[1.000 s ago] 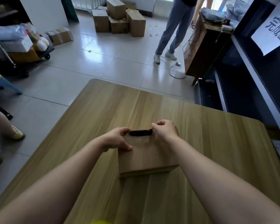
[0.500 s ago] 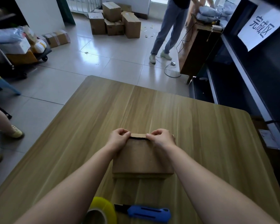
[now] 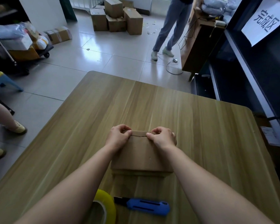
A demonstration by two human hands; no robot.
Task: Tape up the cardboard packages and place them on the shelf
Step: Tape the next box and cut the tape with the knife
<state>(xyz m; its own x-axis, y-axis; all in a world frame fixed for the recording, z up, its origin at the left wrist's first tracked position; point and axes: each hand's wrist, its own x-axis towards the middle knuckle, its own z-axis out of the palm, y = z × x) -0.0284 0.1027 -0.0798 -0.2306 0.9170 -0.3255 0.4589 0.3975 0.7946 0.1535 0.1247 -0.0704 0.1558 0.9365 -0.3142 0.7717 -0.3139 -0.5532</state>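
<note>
Flap-closing stage here imo, no tape on it yet. The small brown cardboard box [image 3: 139, 152] sits mid-way across the light wood-grain surface [image 3: 200, 126]. Both grips are on its far top edge. The left grip [image 3: 118, 138] pinches the left end of the tuck flap and the right grip [image 3: 163, 139] pinches the right end, fingers curled tight on the cardboard. A thin dark gap shows along that seam, so the flap doesn't look fully seated. Next move, I'd guess, is to push it home. Then one grip lets go and reaches back for the yellow roll of packing tape [image 3: 106, 206] at the near edge, just beside the blue plastic utility knife [image 3: 145, 206], while the other pins the flap. The dark shelf unit [image 3: 233, 88] is off to the right.
</note>
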